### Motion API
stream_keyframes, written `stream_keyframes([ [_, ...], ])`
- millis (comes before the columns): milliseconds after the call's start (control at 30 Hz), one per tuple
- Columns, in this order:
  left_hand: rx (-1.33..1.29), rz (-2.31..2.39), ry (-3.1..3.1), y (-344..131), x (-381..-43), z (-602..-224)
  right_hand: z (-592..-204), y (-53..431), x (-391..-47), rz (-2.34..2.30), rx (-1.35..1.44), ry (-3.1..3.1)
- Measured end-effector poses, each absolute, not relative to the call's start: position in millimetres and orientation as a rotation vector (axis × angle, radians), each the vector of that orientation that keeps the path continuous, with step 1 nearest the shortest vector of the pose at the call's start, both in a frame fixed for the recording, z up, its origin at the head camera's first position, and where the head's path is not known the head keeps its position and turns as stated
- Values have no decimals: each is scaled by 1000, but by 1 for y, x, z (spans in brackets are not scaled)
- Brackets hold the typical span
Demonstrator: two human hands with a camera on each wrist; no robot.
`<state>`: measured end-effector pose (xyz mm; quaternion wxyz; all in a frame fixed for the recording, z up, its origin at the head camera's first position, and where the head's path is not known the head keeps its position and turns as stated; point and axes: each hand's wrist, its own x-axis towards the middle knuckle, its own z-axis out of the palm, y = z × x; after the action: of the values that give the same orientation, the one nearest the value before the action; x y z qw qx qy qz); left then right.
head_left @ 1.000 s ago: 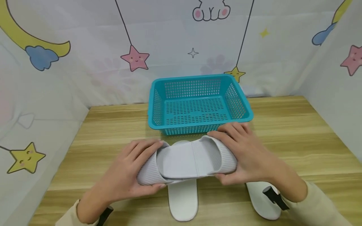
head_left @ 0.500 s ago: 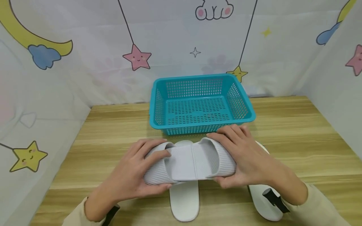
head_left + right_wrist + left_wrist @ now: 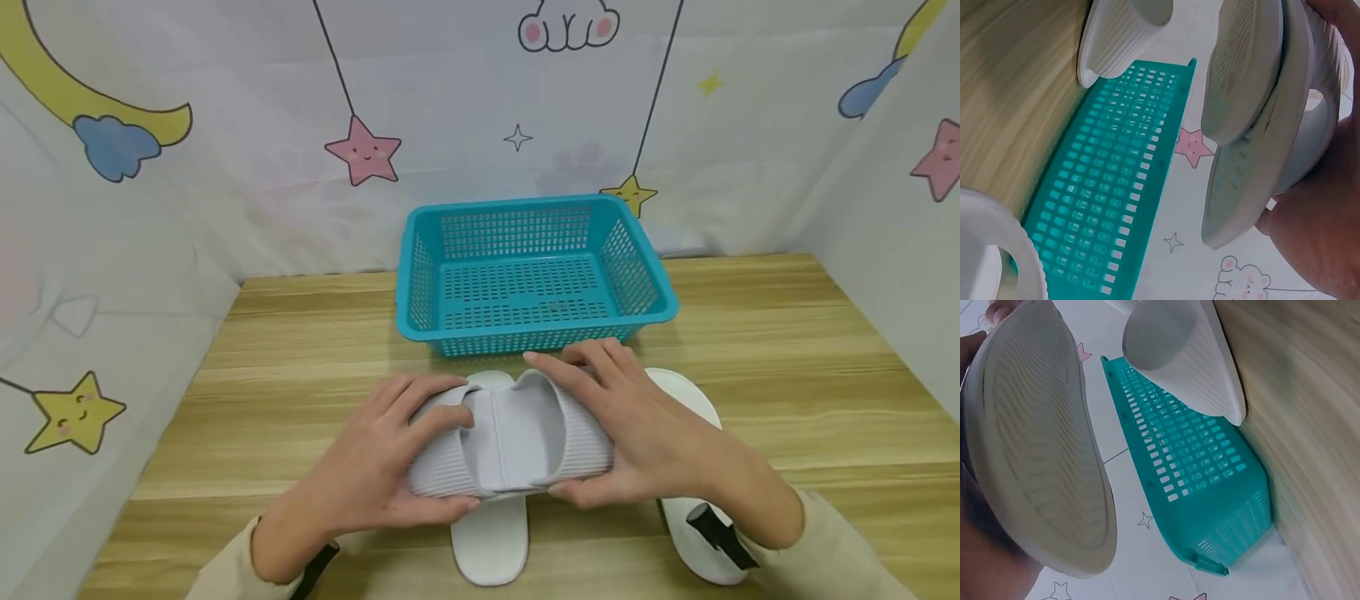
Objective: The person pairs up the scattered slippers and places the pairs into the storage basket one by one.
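Note:
My left hand [image 3: 382, 471] grips a light grey slide slipper by its ribbed strap [image 3: 435, 462], index finger hooked in at the strap opening. A matching grey slipper [image 3: 588, 437] is held by my right hand [image 3: 637, 442], fingers over the strap and thumb below. The pair points toe-out, the two footbeds overlapping heel inside the other. In the left wrist view a ribbed sole [image 3: 1054, 450] faces down; the right wrist view has the two soles [image 3: 1244, 194] layered. Beneath them lies a white slipper [image 3: 490, 542], its middle hidden.
Another white slipper [image 3: 686, 396] lies on the table to the right, partly under my right forearm. Behind the slippers stands a turquoise mesh basket [image 3: 525, 330] with nothing in it. White fabric walls [image 3: 450, 83] with printed stars enclose the wooden table [image 3: 300, 333].
My hands have come closer together, sliding the two grey slippers further over each other. My left index finger has moved into the strap opening. The basket and white slippers stay put.

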<state>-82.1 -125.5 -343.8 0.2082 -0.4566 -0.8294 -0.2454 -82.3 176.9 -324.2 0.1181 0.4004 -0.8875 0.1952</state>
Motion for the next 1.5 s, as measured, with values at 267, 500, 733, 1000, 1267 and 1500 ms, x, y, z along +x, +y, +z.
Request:
stream_keyframes([
  [267,-1303,-710,-2269,-115,-83,-346,-329,171,-81,679,1213,-2504],
  [500,-1281,-744,-2243,-110,-80,-346,-335,166,-80,784,1197,-2377],
  [733,-1278,-728,-2235,-106,-80,-343,-335,165,-78,824,1193,-2314],
  [1000,-1282,-704,-2267,-104,-82,-345,-338,162,-77,775,1164,-2332],
  [1267,-1282,-724,-2324,-106,-81,-345,-331,164,-79,607,1124,-2315],
  [1500,-1206,-756,-2369,-111,-78,-342,-323,176,-83,514,1095,-2398],
])
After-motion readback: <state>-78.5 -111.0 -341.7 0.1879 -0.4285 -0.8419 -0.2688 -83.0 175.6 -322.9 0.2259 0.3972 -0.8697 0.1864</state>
